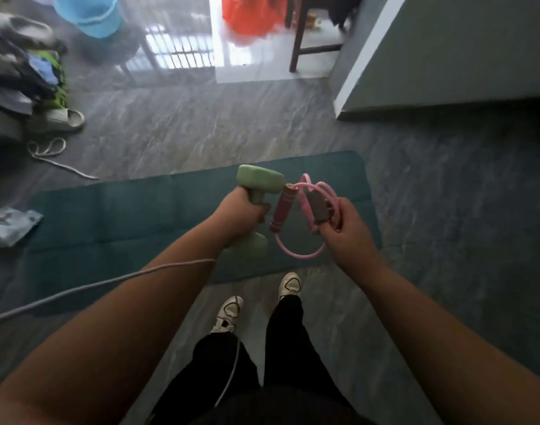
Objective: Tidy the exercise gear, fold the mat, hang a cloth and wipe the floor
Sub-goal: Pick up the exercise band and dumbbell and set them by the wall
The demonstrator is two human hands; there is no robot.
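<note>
Dumbbell and skipping rope held above the mat's near edge.

Head view: the green dumbbell [258, 191] is gripped at its bar by the left hand [241, 214], fingers curled; rigid, judged heavy. The coiled pink skipping rope [308, 216] is pinched by the right hand [348, 231]; limp, best gathered by handles. The mat [133, 216] lies unfolded.

Open grey floor [201, 118] runs from the mat's [124, 216] far edge toward twelve o'clock. At ten o'clock a clothes pile [20, 72], slipper [63, 119] and cord [54, 157] crowd the way; a cloth [12, 225] lies at nine. A wall corner [416, 72] blocks two o'clock, with chair legs [296, 50] at one.
</note>
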